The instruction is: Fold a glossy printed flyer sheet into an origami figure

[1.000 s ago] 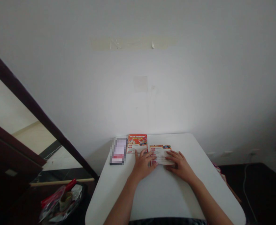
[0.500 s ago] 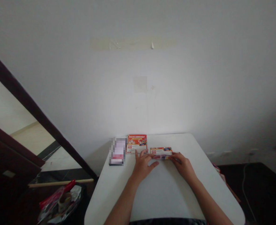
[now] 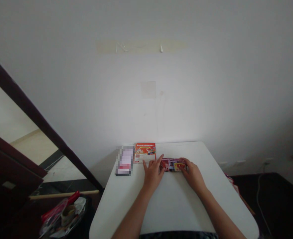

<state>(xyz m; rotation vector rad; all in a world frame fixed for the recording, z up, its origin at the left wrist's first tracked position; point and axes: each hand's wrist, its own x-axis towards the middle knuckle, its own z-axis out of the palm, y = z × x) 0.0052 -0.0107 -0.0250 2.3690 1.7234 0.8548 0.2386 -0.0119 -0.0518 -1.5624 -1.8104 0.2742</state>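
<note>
A folded leaflet (image 3: 171,164), dark red with a yellow block of print facing up, lies across the table between my hands. My left hand (image 3: 152,174) has its thumb and forefinger at the leaflet's left end, while its outer fingers stretch toward an orange-and-white leaflet (image 3: 145,151) lying flat behind. At the right end, my right hand (image 3: 192,173) pinches the folded leaflet, fingers over the far edge and thumb on the printed face. The back of the folded leaflet is hidden.
A phone with a blurred screen (image 3: 125,162) lies at the back left of the white table (image 3: 176,209), which stands against the wall (image 3: 198,99). On the floor at left is a lined bin (image 3: 64,215) with rubbish. A cable (image 3: 259,199) hangs at right.
The leaflet between my hands now shows its dark red side instead of the white-and-orange one. My left thumb and fingers have closed in on its left end; my right thumb has moved onto it.
</note>
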